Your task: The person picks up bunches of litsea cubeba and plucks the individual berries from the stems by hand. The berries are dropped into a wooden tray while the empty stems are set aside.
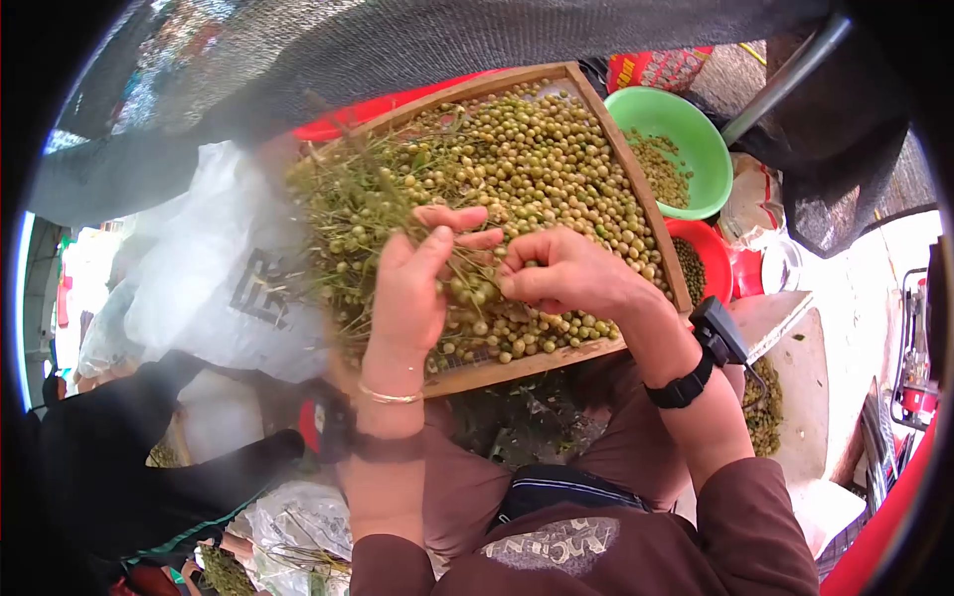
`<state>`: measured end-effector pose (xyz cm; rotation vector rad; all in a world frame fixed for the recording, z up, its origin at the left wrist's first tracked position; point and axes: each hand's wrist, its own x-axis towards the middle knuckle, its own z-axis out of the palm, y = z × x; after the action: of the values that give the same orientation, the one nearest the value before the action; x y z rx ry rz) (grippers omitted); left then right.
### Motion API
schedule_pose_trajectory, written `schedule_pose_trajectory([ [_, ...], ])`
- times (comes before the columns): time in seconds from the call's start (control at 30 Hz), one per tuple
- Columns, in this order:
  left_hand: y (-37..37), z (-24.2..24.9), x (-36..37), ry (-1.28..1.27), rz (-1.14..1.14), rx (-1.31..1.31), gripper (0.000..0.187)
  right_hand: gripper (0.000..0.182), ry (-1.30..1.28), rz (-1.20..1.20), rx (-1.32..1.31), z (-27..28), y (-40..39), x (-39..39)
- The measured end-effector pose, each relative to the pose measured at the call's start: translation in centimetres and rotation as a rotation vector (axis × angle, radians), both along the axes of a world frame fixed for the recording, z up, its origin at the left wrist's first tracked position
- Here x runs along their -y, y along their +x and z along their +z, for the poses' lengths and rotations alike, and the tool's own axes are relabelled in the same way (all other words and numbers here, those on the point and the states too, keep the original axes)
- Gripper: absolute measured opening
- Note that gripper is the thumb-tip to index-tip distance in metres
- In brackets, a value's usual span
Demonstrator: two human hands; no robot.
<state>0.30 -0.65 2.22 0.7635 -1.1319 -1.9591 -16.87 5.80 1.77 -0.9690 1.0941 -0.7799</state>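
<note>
A wooden-framed tray [644, 194] with a mesh bottom lies across my lap, heaped with small round green-yellow berries [542, 149]. My left hand [415, 283] is over its near left part, fingers closed round thin stems with green berries on them [472, 288]. Close beside it, my right hand [571, 270] pinches at the same sprig with thumb and forefinger; what exactly lies between these fingertips is hidden. A tangle of leafy berry stems [343, 214] covers the tray's left side, partly blurred.
Right of the tray are a green basin [714, 164] with shrivelled yellowish pieces and a red bowl [717, 260] of darker berries. A white plastic bag [224, 268] lies left. Dark netting [397, 60] hangs across the back. A metal pole [790, 79] slants at upper right.
</note>
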Motion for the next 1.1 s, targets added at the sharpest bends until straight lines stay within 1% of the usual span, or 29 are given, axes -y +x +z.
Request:
schedule_pose_trajectory([
  [0.07, 0.0, -0.4, 0.0, -0.065, 0.024, 0.042, 0.013, 0.016, 0.022, 0.009, -0.011, 0.3, 0.4, -0.1],
  [0.13, 0.0, -1.0, 0.2, -0.35, 0.062, 0.358, 0.014, 0.014, 0.06, -0.136, 0.033, -0.5, 0.6, 0.0],
  [0.17, 0.2, -0.8, 0.3, -0.348, 0.051, 0.419, 0.014, 0.013, 0.043, -0.171, 0.044, -1.0, 0.8, 0.2],
  [0.2, 0.2, -0.7, 0.4, -0.349, 0.048, 0.414, 0.014, 0.013, 0.043, -0.175, 0.039, -1.2, 0.7, 0.3],
  [0.27, 0.2, -0.8, 0.2, -0.285, 0.022, 0.418, 0.012, 0.008, 0.078, -0.312, 0.128, -1.5, 0.7, 0.4],
  [0.3, 0.0, -0.8, 0.1, -0.275, 0.048, 0.397, 0.012, 0.006, 0.09, -0.315, 0.133, -1.6, 0.5, 0.4],
  [0.33, -0.1, -0.8, 0.1, -0.267, 0.045, 0.396, 0.012, 0.006, 0.097, -0.317, 0.132, -1.8, 0.5, 0.4],
  [0.4, 0.0, -0.8, 0.2, -0.196, 0.093, 0.327, 0.011, 0.006, 0.059, -0.394, 0.249, -2.0, 0.5, 0.5],
  [0.47, 0.0, -1.0, 0.3, -0.167, 0.087, 0.302, 0.01, 0.007, 0.047, -0.427, 0.282, -2.0, 0.3, 0.5],
  [0.53, 0.0, -1.1, 0.3, -0.085, 0.12, 0.206, 0.009, 0.01, 0.015, -0.491, 0.35, -2.0, 0.0, 0.6],
  [0.6, 0.0, -1.2, 0.2, -0.086, 0.118, 0.206, 0.009, 0.01, 0.023, -0.49, 0.382, -1.5, -0.2, 0.5],
  [0.67, -0.2, -1.0, 0.1, -0.088, 0.113, 0.206, 0.008, 0.01, -0.005, -0.511, 0.269, -0.7, -0.1, 0.4],
  [0.7, -0.5, -0.9, -0.2, -0.1, 0.123, 0.221, 0.008, 0.011, -0.013, -0.495, 0.171, -0.6, 0.1, 0.5],
  [0.73, -0.7, -0.9, -0.4, -0.112, 0.133, 0.236, 0.007, 0.011, -0.01, -0.498, 0.17, -0.8, 0.4, 0.5],
  [0.77, -0.8, -1.0, -0.5, -0.11, 0.129, 0.236, 0.007, 0.012, -0.134, -0.429, 0.044, -1.1, 0.8, 0.5],
  [0.8, -0.9, -1.3, -0.6, -0.193, 0.122, 0.291, 0.008, 0.014, -0.258, -0.36, -0.083, -1.4, 1.1, 0.4],
  [0.83, -1.1, -1.4, -0.8, -0.277, 0.113, 0.345, 0.008, 0.018, -0.257, -0.394, -0.17, -2.0, 1.4, 0.3],
  [0.87, -1.3, -1.5, -1.0, -0.277, 0.105, 0.341, 0.008, 0.017, -0.325, -0.389, -0.272, -2.4, 1.6, 0.5],
  [0.93, -1.5, -1.4, -1.4, -0.355, 0.081, 0.472, 0.009, 0.012, -0.259, -0.36, -0.236, -2.7, 1.2, 0.5],
  [0.97, -1.6, -1.4, -1.5, -0.283, 0.088, 0.423, 0.01, 0.012, -0.257, -0.365, -0.238, -2.7, 1.1, 0.5],
  [1.03, -1.7, -1.8, -1.3, -0.268, 0.106, 0.405, 0.01, 0.007, -0.178, -0.405, -0.024, -2.7, 0.9, 0.6],
  [1.07, -1.8, -1.9, -1.2, -0.253, 0.13, 0.388, 0.011, 0.007, -0.177, -0.407, -0.024, -2.5, 0.9, 0.6],
  [1.1, -1.7, -1.8, -1.2, -0.251, 0.131, 0.389, 0.011, 0.007, -0.119, -0.423, 0.088, -2.2, 0.8, 0.5],
])
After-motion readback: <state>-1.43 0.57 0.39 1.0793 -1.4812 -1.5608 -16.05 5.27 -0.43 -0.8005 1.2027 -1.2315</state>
